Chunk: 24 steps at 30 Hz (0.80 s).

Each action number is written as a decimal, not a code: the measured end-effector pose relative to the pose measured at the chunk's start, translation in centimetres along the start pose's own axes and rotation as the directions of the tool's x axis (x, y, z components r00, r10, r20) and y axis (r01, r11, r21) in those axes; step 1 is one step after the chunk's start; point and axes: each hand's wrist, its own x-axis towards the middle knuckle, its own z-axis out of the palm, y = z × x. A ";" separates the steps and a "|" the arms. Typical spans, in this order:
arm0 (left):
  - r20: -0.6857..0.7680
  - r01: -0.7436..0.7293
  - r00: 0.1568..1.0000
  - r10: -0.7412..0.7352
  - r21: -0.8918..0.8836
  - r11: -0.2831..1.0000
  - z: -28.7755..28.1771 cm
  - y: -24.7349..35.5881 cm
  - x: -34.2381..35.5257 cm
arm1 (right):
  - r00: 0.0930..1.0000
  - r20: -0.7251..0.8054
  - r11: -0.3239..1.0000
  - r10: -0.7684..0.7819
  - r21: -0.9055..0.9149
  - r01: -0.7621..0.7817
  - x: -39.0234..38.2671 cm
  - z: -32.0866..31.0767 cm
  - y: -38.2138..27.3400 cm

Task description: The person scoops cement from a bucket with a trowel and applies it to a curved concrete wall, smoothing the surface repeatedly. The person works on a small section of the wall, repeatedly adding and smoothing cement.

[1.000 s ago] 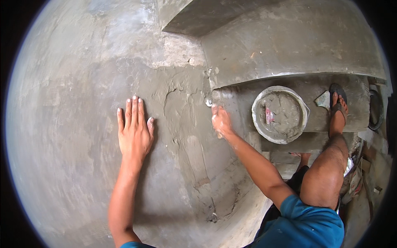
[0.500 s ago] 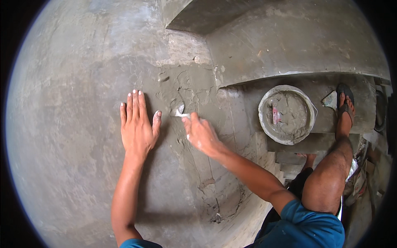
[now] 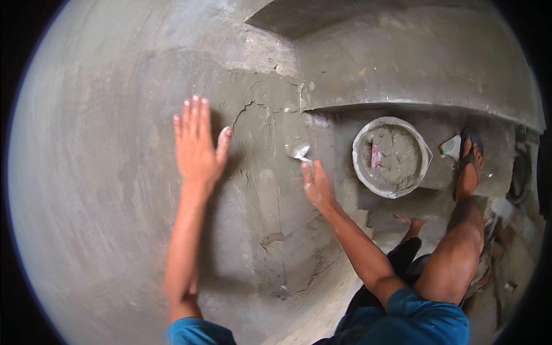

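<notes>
My left hand [image 3: 197,146] rests flat on the grey wall [image 3: 109,172], palm down, fingers stretched out and held straight. In my right hand [image 3: 319,185] is a small trowel [image 3: 301,153]; my fingers are wrapped round its handle, and its pale, cement-smeared neck shows above them. The trowel's blade lies against a patch of wet cement mortar [image 3: 261,121], so its outline is hard to make out. This mortar is ridged and uneven, spreading to the right of my left hand below a rough bare strip of wall.
Right of my right arm, a round bucket [image 3: 357,155] holds mortar and a pinkish-red object [image 3: 376,155]. It stands on a concrete step [image 3: 500,144]. Beside it are a flat broken piece [image 3: 451,147] and my sandalled foot [image 3: 471,158]. A concrete ledge [image 3: 414,69] juts out above.
My right hand has swept the trowel rightward across the mortar, toward the wall's corner. The mortar behind it looks smoother. My left hand stays flat but sits slightly higher in view.
</notes>
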 end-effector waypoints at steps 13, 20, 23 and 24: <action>0.374 0.585 0.790 -0.486 -0.699 0.412 13.9 28.9 -26.1 | 0.989 0.089 0.964 -0.115 -0.229 0.132 1.7 -10.2 1.7; 0.498 0.608 0.780 -0.379 -0.747 0.270 11.0 37.0 -28.4 | 0.983 0.178 0.994 -0.044 -0.093 0.061 1.6 -7.5 -3.4; 0.524 0.674 0.732 -0.435 -0.649 0.353 10.3 35.2 -28.8 | 0.979 0.202 1.000 0.000 0.008 -0.002 0.4 -5.9 -2.4; 0.517 0.697 0.714 -0.472 -0.591 0.406 10.4 34.1 -28.8 | 0.976 0.218 0.999 -0.009 0.036 0.002 -0.3 -5.3 -1.7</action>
